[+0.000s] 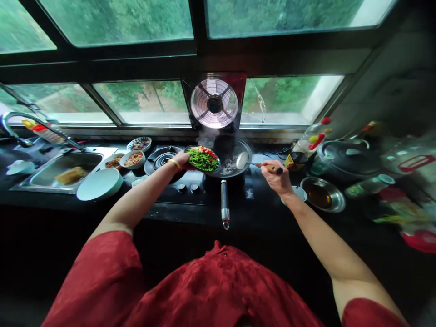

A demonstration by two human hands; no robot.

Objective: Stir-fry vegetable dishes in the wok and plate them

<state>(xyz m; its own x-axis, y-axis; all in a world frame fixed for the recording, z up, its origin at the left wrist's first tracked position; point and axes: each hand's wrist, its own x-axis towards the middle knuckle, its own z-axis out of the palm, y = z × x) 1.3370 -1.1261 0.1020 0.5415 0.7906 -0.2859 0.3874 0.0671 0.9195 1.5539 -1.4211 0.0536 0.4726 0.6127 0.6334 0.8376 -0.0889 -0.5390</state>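
Note:
My left hand grips the edge of a plate heaped with chopped green vegetables and red and pale bits. The plate is over the left side of a dark frying pan, tilted a little toward it. Wrapped round the wooden handle of a metal cooking spoon is my right hand; the spoon's head is in the pan, near its right side. Some whitish bits show on the pan bottom, and steam rises at the back. The pan handle points toward me.
Left of the pan are a second burner, food bowls, a pale plate and the sink. To the right stand a metal bowl of brown liquid, a sauce bottle and a dark lidded pot. An exhaust fan is behind.

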